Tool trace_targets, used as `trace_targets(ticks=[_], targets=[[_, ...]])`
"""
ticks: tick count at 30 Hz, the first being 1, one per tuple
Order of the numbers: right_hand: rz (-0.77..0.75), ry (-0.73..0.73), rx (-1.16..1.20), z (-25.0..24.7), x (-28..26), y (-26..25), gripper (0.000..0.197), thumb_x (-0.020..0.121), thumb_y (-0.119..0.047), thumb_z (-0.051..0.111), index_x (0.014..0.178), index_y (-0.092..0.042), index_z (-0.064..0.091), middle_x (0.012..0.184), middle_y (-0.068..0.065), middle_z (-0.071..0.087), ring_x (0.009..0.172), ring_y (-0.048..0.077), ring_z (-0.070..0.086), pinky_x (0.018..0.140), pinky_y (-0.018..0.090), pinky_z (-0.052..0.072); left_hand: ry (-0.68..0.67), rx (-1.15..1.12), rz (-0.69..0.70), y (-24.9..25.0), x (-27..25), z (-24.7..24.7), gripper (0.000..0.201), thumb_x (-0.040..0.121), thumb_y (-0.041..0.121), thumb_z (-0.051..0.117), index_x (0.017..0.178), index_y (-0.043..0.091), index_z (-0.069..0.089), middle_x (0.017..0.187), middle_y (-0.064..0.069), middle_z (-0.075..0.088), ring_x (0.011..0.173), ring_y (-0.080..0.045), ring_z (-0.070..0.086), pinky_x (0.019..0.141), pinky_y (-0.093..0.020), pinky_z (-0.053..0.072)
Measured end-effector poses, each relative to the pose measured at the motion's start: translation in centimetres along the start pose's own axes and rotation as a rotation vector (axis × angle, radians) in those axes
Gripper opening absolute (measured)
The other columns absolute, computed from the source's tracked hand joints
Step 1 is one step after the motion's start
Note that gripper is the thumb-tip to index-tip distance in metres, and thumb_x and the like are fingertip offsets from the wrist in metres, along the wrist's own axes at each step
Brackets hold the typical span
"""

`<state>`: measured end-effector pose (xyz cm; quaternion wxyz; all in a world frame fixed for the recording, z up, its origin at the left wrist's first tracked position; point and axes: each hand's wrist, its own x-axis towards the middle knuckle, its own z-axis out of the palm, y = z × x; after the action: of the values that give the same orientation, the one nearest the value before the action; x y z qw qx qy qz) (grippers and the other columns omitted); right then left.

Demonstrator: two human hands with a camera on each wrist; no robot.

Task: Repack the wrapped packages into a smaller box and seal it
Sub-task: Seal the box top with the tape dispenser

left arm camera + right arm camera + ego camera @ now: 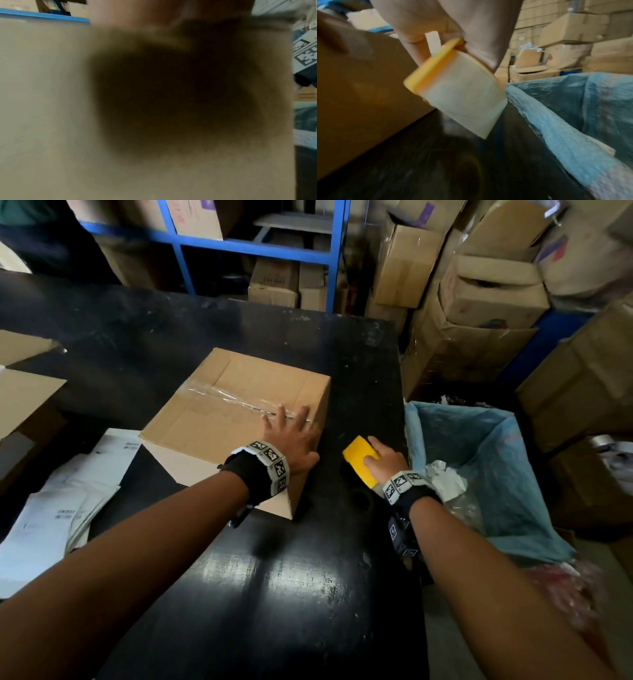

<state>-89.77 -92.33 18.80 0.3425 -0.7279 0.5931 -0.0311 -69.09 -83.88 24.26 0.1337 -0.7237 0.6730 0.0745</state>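
Item 1: cardboard box (236,405). We find it closed and standing on the black tabletop (291,594), turned corner-on to us. A strip of clear tape (239,400) runs along its top seam. The wrapped packages are not visible to us; the flaps are shut.

Item 2: left hand (291,440). We note it lying flat on the box's near right top corner, fingers straight and spread, fingertips reaching the end of the tape strip; this grip is open and pressing, not curled round anything. The left wrist view shows us only blurred cardboard close against the lens.

Item 3: right hand (385,462). We see its grip closed round a yellow tape dispenser (361,462), held just above the tabletop, just beside the box's right side and apart from it. In the right wrist view the dispenser (457,88) shows a yellow frame and a pale roll of tape, tilted, with the fingers (481,40) wrapped over its top.

Item 4: bin lined with a blue plastic bag (496,467), standing off the right edge of the tabletop, with crumpled white paper (445,477) inside.

Item 5: white mailer bags (68,501), lying in a loose pile on the left of the tabletop.

Item 6: stacked cardboard cartons (479,285) and blue shelving (253,244) behind the tabletop.
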Motion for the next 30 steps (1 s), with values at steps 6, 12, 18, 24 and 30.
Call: trace_targets(ticks=[6, 12, 18, 24, 30], targets=[[-0.032, -0.017, -0.291, 4.2, -0.9, 0.2, 0.073, 0.093, -0.028, 0.045, 0.153, -0.025, 0.003, 0.101, 0.015, 0.059, 0.083, 0.032, 0.06, 0.074, 0.037, 0.052, 0.045, -0.109, 0.084, -1.2, -1.0, 0.7, 0.051, 0.093, 0.058, 0.024, 0.141, 0.041, 0.032, 0.159, 0.002, -0.007, 0.143, -0.04, -0.008, 0.112, -0.063, 0.003], [-0.004, -0.038, -0.338, 5.7, -1.3, 0.0, 0.087, 0.086, -0.035, 0.065, 0.15, -0.019, 0.009, 0.093, 0.008, 0.058, 0.092, 0.027, 0.062, 0.069, 0.03, 0.046, 0.19, -0.29, 0.234, -5.7, -2.3, 1.7, 0.068, 0.088, 0.058, 0.016, 0.148, 0.027, 0.024, 0.158, -0.001, 0.014, 0.146, -0.021, 0.011, 0.118, -0.042, 0.011], [0.066, 0.067, -0.285, 6.0, -1.8, -1.6, 0.055, 0.091, -0.041, 0.055, 0.135, -0.013, 0.039, 0.112, 0.015, 0.061, 0.109, 0.035, 0.059, 0.084, 0.037, 0.05, 0.252, -0.226, 0.183, -10.7, -2.2, 3.0, 0.07, 0.087, 0.059, 0.015, 0.146, 0.024, 0.029, 0.156, -0.003, 0.021, 0.143, -0.023, 0.02, 0.117, -0.041, 0.017], [-0.093, 0.349, 0.055, 4.9, -1.6, -8.0, 0.044, 0.096, -0.039, 0.048, 0.129, -0.012, 0.057, 0.125, 0.015, 0.06, 0.117, 0.031, 0.055, 0.097, 0.035, 0.043, 0.247, -0.225, -0.122, -15.2, -1.0, 2.8, 0.057, 0.095, 0.05, 0.022, 0.148, 0.03, 0.016, 0.159, 0.0, 0.007, 0.146, -0.024, 0.006, 0.118, -0.049, 0.007], [-0.026, 0.157, 0.259, 6.1, -1.1, -13.2, 0.063, 0.09, -0.052, 0.048, 0.145, -0.022, 0.037, 0.134, 0.005, 0.056, 0.126, 0.029, 0.049, 0.104, 0.038, 0.042, 0.22, -0.235, -0.227, -19.4, -0.7, 3.1, 0.059, 0.09, 0.061, 0.02, 0.142, 0.034, 0.022, 0.157, -0.005, 0.01, 0.144, -0.036, 0.006, 0.113, -0.058, 0.015]])
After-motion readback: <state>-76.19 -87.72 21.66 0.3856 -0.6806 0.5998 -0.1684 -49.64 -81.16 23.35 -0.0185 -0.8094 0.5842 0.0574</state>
